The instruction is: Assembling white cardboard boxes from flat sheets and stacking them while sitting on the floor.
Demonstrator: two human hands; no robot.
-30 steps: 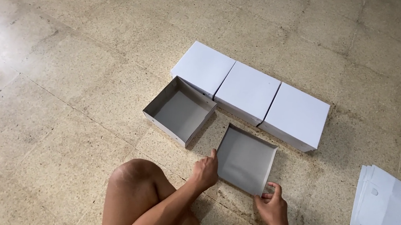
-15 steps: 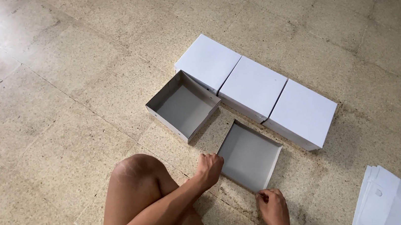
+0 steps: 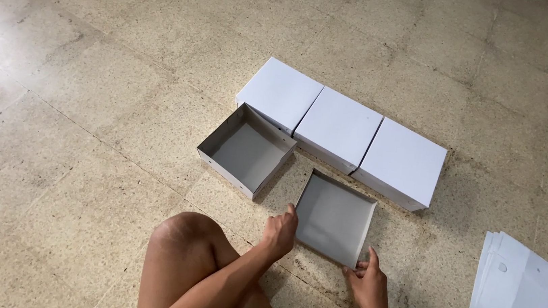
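A person sits cross-legged on a speckled stone floor (image 3: 82,174), both hands at a shallow grey-lined box tray (image 3: 335,218) lying open side up just ahead of the knees. The left hand (image 3: 280,233) curls its fingers over the tray's near left corner, gripping the rim. The right hand (image 3: 367,285) pinches the near right corner between thumb and fingertips, fingers narrow. Just left of the tray, and touching or nearly touching its far corner, a deeper open box (image 3: 246,150) stands with its grey inside showing. Behind both, three closed white boxes (image 3: 341,128) sit side by side in a slanted row. A stack of flat white cardboard sheets (image 3: 529,306) lies well apart at the right edge.
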